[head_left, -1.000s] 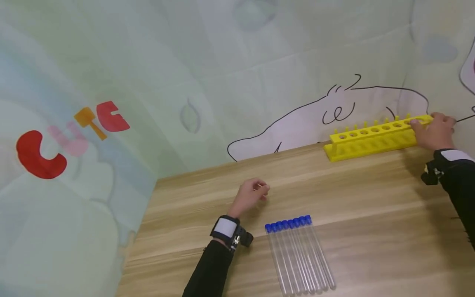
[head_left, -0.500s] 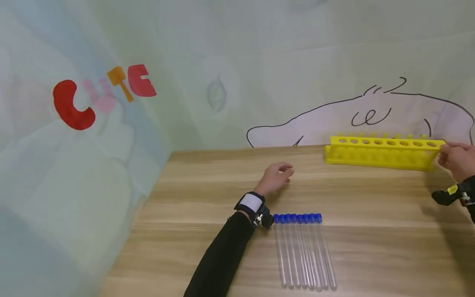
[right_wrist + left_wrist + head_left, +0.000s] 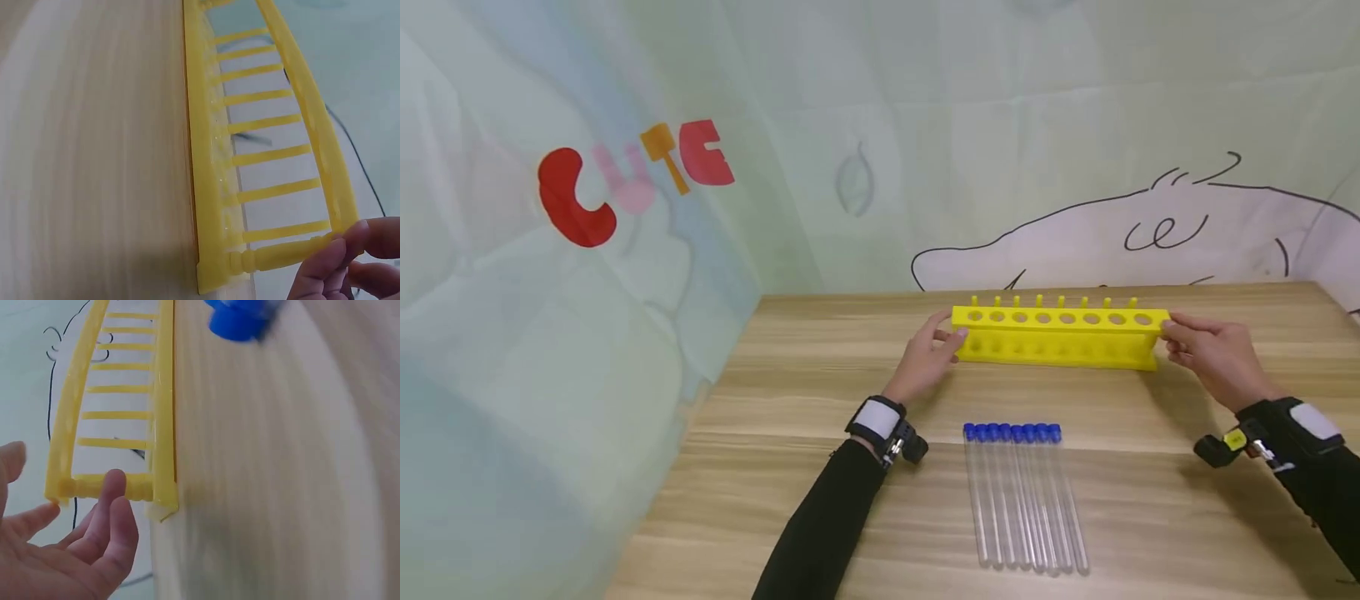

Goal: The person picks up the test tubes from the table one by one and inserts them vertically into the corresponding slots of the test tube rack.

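A yellow test tube rack [image 3: 1060, 337] stands lengthwise near the wall side of the table, with several round holes along its top and short pegs behind them. My right hand [image 3: 1221, 358] pinches the top corner of its right end between thumb and fingers [image 3: 322, 262]. At the opposite end, my left hand [image 3: 925, 358] has its loosely bent fingers [image 3: 115, 519] at the end post, with the thumb held apart in the left wrist view. Several clear test tubes [image 3: 1026, 504] with blue caps [image 3: 1011, 432] lie side by side in front of the rack.
The wood-grain table [image 3: 760, 467] meets a printed cloth backdrop [image 3: 1000, 150] just behind the rack. Another cloth panel with colored letters [image 3: 576, 200] borders the table's left side.
The right hand has brought the rack leftward and nearer, away from the backdrop. The left hand now meets the rack's left end. The tubes lie as before while the head view has shifted.
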`<action>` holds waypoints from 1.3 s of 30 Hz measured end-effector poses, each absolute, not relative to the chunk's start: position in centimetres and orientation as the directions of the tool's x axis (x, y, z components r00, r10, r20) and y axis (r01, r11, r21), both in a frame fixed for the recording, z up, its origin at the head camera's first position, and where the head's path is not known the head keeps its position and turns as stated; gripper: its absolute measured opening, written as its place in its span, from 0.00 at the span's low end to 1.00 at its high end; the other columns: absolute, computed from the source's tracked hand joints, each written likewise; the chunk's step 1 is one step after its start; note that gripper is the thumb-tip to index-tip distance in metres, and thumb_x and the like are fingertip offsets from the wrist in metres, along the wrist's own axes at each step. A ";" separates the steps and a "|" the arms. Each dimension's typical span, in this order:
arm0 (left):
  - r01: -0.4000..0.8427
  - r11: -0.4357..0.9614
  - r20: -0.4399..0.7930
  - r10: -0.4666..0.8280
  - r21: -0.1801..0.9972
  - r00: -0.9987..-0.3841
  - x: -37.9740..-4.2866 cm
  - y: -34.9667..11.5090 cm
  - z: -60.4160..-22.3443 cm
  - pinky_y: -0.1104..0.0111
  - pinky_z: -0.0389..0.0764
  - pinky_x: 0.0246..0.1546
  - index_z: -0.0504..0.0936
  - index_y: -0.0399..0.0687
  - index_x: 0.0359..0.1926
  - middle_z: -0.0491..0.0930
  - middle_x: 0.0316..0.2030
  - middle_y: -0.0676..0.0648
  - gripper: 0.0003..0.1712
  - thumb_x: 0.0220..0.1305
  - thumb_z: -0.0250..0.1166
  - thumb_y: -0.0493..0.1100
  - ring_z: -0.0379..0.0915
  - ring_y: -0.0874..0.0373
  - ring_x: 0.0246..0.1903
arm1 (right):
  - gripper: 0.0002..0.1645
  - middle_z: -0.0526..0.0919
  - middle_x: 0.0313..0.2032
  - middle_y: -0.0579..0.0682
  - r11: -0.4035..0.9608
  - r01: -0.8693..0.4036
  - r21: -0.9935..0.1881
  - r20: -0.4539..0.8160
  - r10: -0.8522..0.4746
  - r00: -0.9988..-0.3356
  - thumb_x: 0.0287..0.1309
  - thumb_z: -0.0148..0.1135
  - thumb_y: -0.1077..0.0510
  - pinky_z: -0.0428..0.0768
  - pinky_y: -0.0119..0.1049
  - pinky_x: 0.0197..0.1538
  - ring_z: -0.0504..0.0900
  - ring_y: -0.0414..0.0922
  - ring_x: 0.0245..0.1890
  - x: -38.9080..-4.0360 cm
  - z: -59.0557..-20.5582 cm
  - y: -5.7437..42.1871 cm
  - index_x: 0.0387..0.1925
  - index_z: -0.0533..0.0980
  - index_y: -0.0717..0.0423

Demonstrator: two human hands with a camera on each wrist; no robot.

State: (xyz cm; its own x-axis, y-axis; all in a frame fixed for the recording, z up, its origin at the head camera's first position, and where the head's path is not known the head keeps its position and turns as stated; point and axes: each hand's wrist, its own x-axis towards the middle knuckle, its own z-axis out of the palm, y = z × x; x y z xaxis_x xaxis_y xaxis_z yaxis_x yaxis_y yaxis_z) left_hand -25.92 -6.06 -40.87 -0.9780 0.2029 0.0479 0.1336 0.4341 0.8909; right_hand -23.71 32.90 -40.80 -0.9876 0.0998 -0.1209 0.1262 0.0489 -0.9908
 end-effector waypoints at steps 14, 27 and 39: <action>0.129 0.198 0.130 0.010 0.972 -0.991 -21.5 -13.2 -41.9 0.51 0.78 0.33 0.72 0.36 0.40 0.80 0.33 0.39 0.22 0.66 0.51 0.54 0.77 0.51 0.30 | 0.40 0.76 0.41 0.45 0.161 0.083 -0.983 -0.094 -0.061 -0.994 0.56 0.58 0.45 0.77 0.27 0.38 0.73 0.42 0.33 -19.6 -39.1 24.9 0.62 0.60 0.66; 0.061 0.168 0.033 0.162 0.984 -0.986 -17.6 -12.1 -38.7 0.40 0.71 0.41 0.71 0.26 0.41 0.78 0.35 0.29 0.20 0.66 0.53 0.44 0.75 0.39 0.34 | 0.36 0.76 0.42 0.44 0.219 0.037 -0.975 -0.060 -0.096 -0.994 0.62 0.52 0.47 0.78 0.28 0.38 0.74 0.44 0.35 -16.4 -40.0 27.4 0.62 0.58 0.67; 0.111 0.234 0.083 0.126 0.966 -0.989 -16.9 -11.7 -38.9 0.43 0.73 0.38 0.66 0.38 0.59 0.77 0.38 0.30 0.23 0.65 0.54 0.43 0.73 0.39 0.37 | 0.23 0.77 0.41 0.45 0.033 0.034 -0.999 -0.037 -0.102 -0.994 0.60 0.55 0.54 0.78 0.29 0.37 0.75 0.43 0.35 -15.2 -40.8 27.8 0.54 0.66 0.61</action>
State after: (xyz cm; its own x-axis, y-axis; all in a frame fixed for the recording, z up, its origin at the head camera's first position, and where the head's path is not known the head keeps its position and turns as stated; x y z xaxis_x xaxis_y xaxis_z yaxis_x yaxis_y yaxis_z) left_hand -16.90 -11.69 -38.87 -0.9886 0.1255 0.0834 0.1112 0.2340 0.9659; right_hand -15.23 27.79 -40.76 -0.9941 -0.1020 -0.0368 0.0336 0.0331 -0.9989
